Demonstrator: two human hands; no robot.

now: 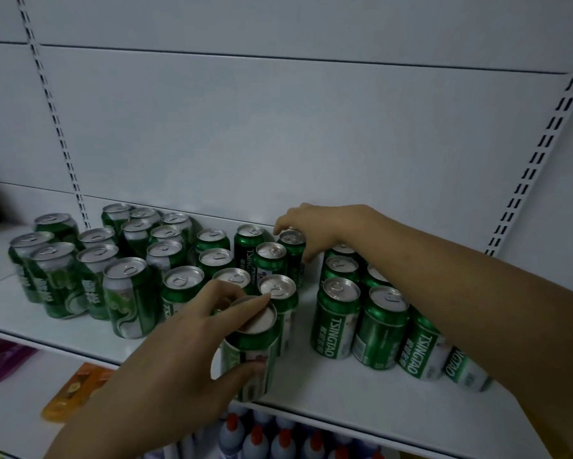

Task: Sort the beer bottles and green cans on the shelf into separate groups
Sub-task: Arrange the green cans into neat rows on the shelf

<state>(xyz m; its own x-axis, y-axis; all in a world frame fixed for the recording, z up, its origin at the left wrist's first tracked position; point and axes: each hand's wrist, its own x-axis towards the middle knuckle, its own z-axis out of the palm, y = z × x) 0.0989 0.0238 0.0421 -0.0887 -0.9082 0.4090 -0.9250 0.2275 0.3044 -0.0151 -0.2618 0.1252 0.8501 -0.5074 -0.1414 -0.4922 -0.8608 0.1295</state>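
The left hand (192,329) curls round the front can (250,349) at the shelf (328,385) edge, thumb low, fingers over its lid, seemingly to lift it clear. Beyond that grip, the right hand (311,226) pinches a back can (291,241) by its rim, probably bound for the cluster (338,319) rightwards

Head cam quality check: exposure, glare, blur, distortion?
Head view: dim, bluish, underexposed; can tops show soft highlights and no hard glare. Head view: the wide angle bows the slotted uprights. Head view: mild softness on the left hand gripping the front can and the right hand on the rear can; the lower-shelf bottles are blurred.
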